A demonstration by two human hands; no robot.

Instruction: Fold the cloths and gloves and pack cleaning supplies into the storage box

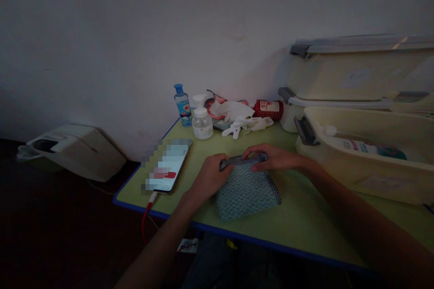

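A teal textured cloth (pixel 249 192) with a dark checked border lies folded near the front edge of the green table. My left hand (pixel 213 171) pinches its upper left corner, thumb on top of the fabric. At the upper right corner, my right hand (pixel 269 157) grips the checked border between thumb and fingers. Both hands are closed on the same cloth, and its lower part rests on the tabletop. The fingertips beneath the fabric are hidden.
Left of the cloth lies a phone (pixel 172 167) with a red cable (pixel 146 223). Behind stand a blue bottle (pixel 183 107), a clear pump bottle (pixel 202 125), white gloves (pixel 249 125) and a red can (pixel 268 109). An open cream bin (pixel 359 169) occupies the right side.
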